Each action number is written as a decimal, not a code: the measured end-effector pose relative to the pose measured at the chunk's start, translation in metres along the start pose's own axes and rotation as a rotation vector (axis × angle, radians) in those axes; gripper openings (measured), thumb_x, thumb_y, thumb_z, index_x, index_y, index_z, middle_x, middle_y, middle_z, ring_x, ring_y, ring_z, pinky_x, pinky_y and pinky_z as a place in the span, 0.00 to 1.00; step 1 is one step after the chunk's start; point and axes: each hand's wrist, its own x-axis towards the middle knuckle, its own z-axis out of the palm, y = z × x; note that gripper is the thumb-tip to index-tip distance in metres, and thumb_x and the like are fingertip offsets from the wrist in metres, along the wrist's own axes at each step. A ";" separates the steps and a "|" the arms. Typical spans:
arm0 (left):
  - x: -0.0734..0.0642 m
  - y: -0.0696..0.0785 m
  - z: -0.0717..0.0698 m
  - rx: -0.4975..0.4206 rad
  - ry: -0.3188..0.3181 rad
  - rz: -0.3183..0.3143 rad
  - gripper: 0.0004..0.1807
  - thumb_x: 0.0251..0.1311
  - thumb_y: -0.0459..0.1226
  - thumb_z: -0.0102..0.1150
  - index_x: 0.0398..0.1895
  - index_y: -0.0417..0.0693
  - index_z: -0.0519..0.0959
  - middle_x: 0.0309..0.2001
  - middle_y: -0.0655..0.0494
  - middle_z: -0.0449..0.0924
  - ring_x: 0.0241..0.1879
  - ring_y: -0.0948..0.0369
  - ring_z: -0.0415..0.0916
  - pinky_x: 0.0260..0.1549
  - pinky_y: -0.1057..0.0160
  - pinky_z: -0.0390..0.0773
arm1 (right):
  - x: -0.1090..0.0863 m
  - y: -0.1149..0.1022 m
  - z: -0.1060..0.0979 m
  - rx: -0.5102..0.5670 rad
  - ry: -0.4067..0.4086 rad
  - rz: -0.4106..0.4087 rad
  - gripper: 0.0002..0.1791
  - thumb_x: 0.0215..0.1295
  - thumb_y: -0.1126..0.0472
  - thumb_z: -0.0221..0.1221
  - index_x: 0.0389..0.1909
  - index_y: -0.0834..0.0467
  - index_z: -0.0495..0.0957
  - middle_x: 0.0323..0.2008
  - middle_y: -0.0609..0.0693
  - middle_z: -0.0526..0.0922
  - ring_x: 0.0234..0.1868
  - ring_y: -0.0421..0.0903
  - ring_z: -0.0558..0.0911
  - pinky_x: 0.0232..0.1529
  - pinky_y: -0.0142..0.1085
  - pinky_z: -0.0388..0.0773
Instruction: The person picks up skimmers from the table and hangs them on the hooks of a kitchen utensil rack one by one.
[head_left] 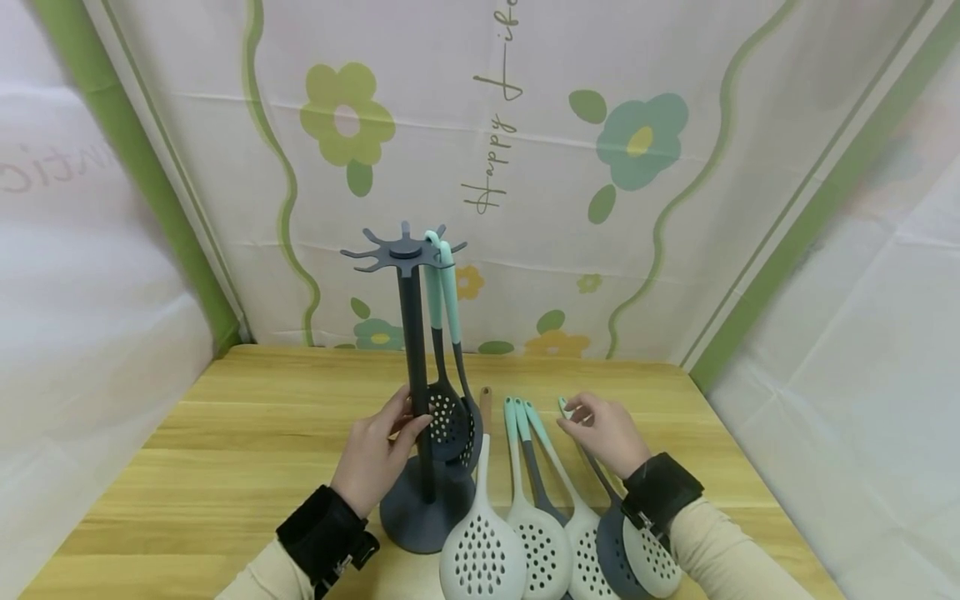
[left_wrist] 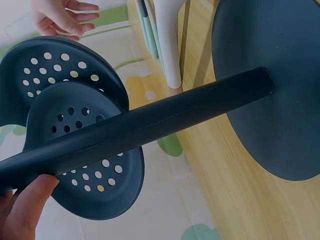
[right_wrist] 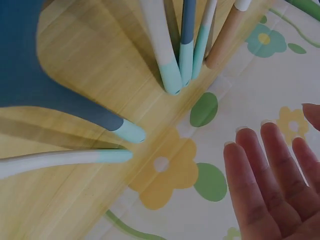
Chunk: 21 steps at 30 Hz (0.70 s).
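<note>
My left hand (head_left: 384, 454) grips the dark post (head_left: 414, 350) of a utensil stand, thumb and fingers around it. On the stand's hooked top (head_left: 405, 250) hang two dark skimmers (head_left: 448, 425) with mint handles, side by side at its right. My right hand (head_left: 606, 433) hovers over the table's right side, holding nothing; the right wrist view shows its fingers (right_wrist: 282, 170) extended. Below it lie a dark skimmer (head_left: 617, 550) and a white skimmer (head_left: 651, 557), whose mint handle ends show in the right wrist view, apart from the fingers.
Between the stand's round base (head_left: 420, 521) and the right hand lie several more skimmers, among them a white one (head_left: 483, 558) with a brown handle end. The wooden table (head_left: 262, 417) meets a flowered cloth backdrop (head_left: 465, 100); cloth hangs at both sides too.
</note>
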 end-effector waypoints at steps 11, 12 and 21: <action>0.001 -0.002 0.001 0.006 -0.001 0.002 0.20 0.67 0.38 0.59 0.57 0.36 0.79 0.42 0.42 0.89 0.39 0.48 0.88 0.34 0.52 0.88 | -0.002 0.015 -0.005 -0.033 -0.045 0.050 0.16 0.63 0.55 0.65 0.45 0.61 0.83 0.35 0.53 0.87 0.35 0.48 0.84 0.35 0.46 0.83; 0.001 -0.002 0.001 0.006 -0.001 0.001 0.20 0.66 0.38 0.59 0.58 0.36 0.79 0.42 0.42 0.89 0.39 0.48 0.88 0.34 0.52 0.88 | -0.003 0.016 -0.005 -0.041 -0.051 0.055 0.16 0.63 0.55 0.65 0.45 0.62 0.83 0.35 0.53 0.87 0.35 0.48 0.84 0.34 0.46 0.83; 0.000 -0.003 0.002 0.006 0.001 0.000 0.20 0.66 0.38 0.59 0.57 0.35 0.79 0.42 0.42 0.89 0.39 0.49 0.88 0.34 0.52 0.88 | -0.005 0.029 -0.008 -0.097 -0.103 0.091 0.18 0.61 0.56 0.66 0.46 0.66 0.82 0.32 0.52 0.85 0.31 0.46 0.82 0.31 0.46 0.81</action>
